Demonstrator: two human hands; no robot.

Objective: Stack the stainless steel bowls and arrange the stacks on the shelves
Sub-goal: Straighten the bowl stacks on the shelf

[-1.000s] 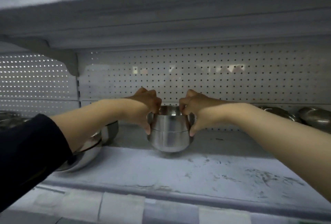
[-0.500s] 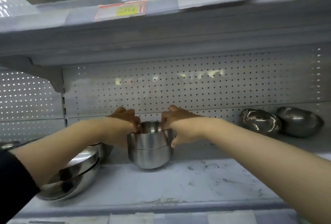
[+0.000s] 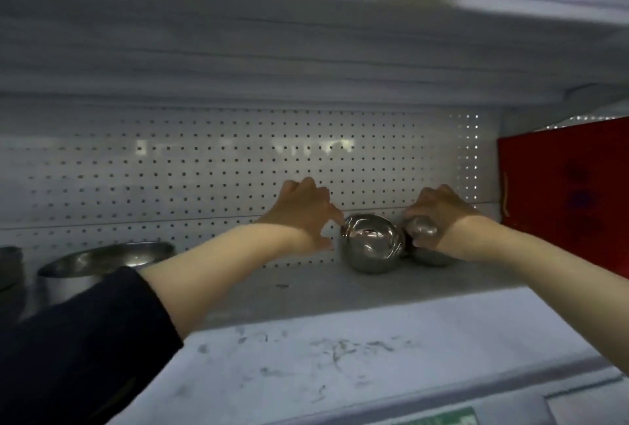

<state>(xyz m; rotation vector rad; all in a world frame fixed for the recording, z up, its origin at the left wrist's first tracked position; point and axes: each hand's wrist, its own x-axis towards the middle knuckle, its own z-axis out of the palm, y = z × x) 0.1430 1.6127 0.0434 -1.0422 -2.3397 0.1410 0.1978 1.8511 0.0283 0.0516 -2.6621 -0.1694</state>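
While both arms reach deep to the back of the shelf (image 3: 391, 332), I see two stainless bowls lying tipped on their sides against the pegboard (image 3: 204, 169), just beside each other, near the red box (image 3: 565, 193) at the far right. Left hand (image 3: 306, 213) pinches the rim of the nearer bowl (image 3: 372, 242) w/ curled fingers; right hand (image 3: 439, 213) is curled over the second bowl (image 3: 422, 230), gripping it. My read: thin polished steel, so light and stiff, won't dent easily, but slick and round-bottomed, apt to roll or slip if held by the belly. Best hold is the rim, thumb inside, fingers outside. Nesting one into the other should go easy if rims are lined up; expect clatter. Another stack of bowls (image 3: 102, 268) sits well apart at left on the same shelf. Frame is blurred, so finer finger detail is unclear.
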